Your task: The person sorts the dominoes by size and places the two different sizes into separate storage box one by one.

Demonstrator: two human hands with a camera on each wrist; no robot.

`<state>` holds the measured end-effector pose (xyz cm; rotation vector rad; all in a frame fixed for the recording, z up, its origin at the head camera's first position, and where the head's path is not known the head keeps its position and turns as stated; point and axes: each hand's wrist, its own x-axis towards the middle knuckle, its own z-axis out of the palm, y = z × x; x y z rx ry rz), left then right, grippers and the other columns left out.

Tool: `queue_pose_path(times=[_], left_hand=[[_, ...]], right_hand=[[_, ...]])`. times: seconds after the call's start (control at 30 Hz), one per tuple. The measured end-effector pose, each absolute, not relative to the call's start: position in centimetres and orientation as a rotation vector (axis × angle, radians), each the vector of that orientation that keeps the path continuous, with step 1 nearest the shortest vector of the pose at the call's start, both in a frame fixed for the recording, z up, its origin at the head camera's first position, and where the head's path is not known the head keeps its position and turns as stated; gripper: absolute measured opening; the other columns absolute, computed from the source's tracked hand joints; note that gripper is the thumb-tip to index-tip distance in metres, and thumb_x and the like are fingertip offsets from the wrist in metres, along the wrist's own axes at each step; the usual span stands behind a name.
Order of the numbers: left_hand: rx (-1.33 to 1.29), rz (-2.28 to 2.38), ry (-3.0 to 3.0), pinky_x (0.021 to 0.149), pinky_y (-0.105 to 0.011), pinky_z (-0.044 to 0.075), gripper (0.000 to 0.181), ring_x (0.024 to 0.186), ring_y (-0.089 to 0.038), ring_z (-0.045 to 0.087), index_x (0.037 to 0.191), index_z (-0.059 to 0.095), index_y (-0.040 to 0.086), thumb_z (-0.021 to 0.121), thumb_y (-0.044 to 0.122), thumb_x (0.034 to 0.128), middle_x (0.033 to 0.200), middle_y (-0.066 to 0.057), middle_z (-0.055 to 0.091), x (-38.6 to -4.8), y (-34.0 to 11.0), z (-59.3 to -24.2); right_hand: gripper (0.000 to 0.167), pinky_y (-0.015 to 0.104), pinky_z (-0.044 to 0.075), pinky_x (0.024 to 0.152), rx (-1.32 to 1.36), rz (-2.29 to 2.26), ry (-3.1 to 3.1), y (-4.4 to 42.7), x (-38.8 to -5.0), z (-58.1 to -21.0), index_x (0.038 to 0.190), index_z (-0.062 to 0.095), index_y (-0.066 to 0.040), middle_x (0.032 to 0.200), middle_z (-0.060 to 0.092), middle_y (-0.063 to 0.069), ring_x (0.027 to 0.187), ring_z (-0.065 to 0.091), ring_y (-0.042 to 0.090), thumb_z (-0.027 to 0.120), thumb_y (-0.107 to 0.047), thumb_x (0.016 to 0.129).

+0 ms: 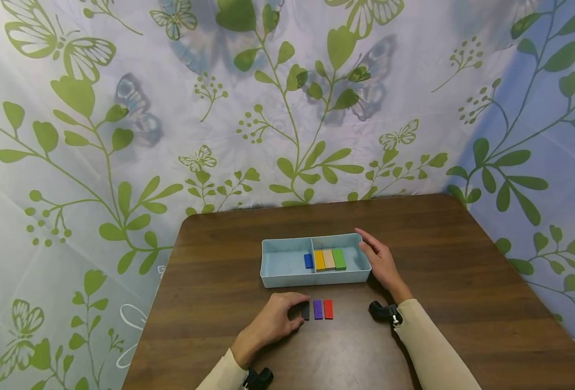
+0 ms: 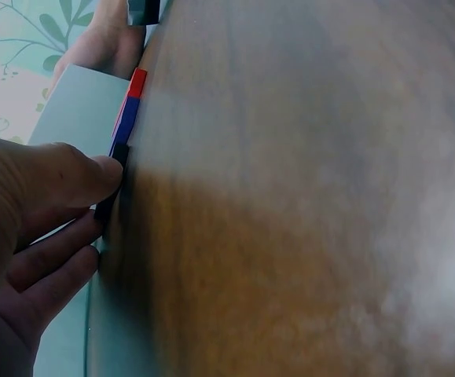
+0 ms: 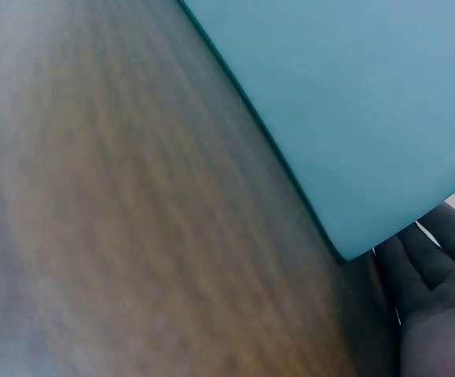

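Observation:
A light blue two-compartment box stands on the table. Below it lie a black block, a purple block and a red block in a row. My left hand pinches the black block between thumb and fingers, at the row's left end. My right hand rests with relaxed fingers against the box's right end; in the right wrist view the fingers lie by the box corner.
Inside the box, a blue block lies in the left compartment; yellow, beige and green blocks sit side by side in the right one. Behind the wooden table hangs a leaf-and-butterfly patterned cloth.

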<state>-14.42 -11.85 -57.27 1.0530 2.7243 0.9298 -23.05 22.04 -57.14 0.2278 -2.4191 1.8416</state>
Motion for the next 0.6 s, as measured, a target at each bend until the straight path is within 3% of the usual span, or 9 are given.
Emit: queue_pose_path(times=[0.6], left_hand=[[1.03, 0.95, 2.722, 0.11, -0.038, 0.059, 0.047, 0.127, -0.016, 0.073, 0.14, 0.073, 0.008, 0.086, 0.011, 0.0947, 0.135, -0.003, 0.078, -14.9, -12.0, -56.83]], right_hand=[[0.047, 0.068, 0.029, 0.129, 0.223, 1.837, -2.412, 22.0, -23.16, -57.01, 0.162, 0.052, -0.006, 0.17, 0.047, 0.018, 0.161, 0.039, 0.039, 0.053, -0.012, 0.116]])
